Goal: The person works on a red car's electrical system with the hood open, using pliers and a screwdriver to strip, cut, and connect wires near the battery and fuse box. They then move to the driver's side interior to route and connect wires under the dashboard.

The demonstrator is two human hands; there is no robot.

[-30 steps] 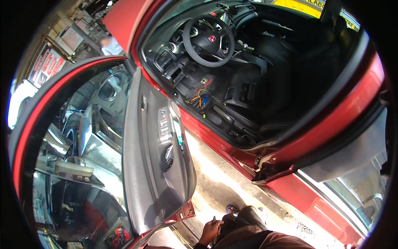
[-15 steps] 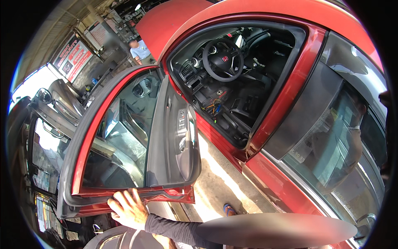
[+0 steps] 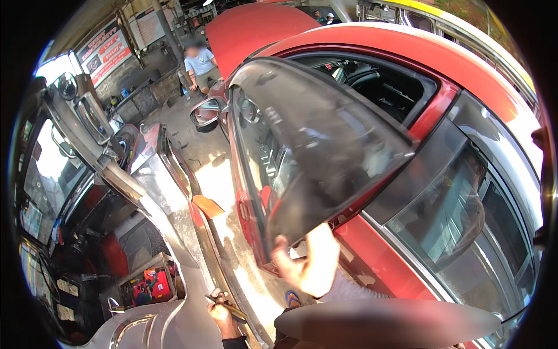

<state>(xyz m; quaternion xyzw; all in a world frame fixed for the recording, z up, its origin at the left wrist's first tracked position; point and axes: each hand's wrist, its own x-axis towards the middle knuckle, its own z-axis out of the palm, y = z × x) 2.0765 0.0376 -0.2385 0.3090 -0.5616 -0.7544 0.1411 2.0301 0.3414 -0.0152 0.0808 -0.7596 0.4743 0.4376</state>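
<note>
My right hand point(image 3: 311, 262), blurred and bright in sunlight, is at the lower rear edge of a red car's front door point(image 3: 250, 215). Its thumb stands apart from the fingers, and it appears to press on the door without gripping. The dark-tinted door window point(image 3: 325, 145) is smeared by motion. The door stands close to the car body, swung most of the way in. Lower down, my left hand point(image 3: 222, 319) is closed around small metal hand tools point(image 3: 228, 305); their exact kind is unclear.
A grey vehicle body point(image 3: 157, 227) stands at left, a red toolbox point(image 3: 152, 288) inside it. An orange piece point(image 3: 207, 206) juts from its side into the sunlit gap. The side mirror point(image 3: 206, 113) sticks out from the red car. A person point(image 3: 200, 65) sits beyond the raised hood point(image 3: 256, 32).
The door has swung right, from wide open to nearly against the car, my right hand moving with it. My left hand has come into fuller view with the tools.
</note>
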